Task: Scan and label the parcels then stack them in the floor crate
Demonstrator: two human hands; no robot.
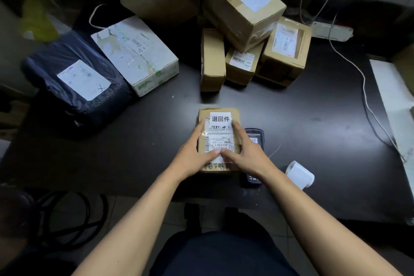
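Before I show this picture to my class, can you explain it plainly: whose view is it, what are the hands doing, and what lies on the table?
There is one picture, taken by a camera worn on a person's head, looking down at their own bare hands; no machine is involved. Both the left hand and the right hand press flat on a small brown cardboard parcel bearing a white printed sticker. It rests on a dark table. Beside it lie a dark handheld scanner and a white label roll. Behind sit more brown boxes, a white box and a dark plastic mailer bag.
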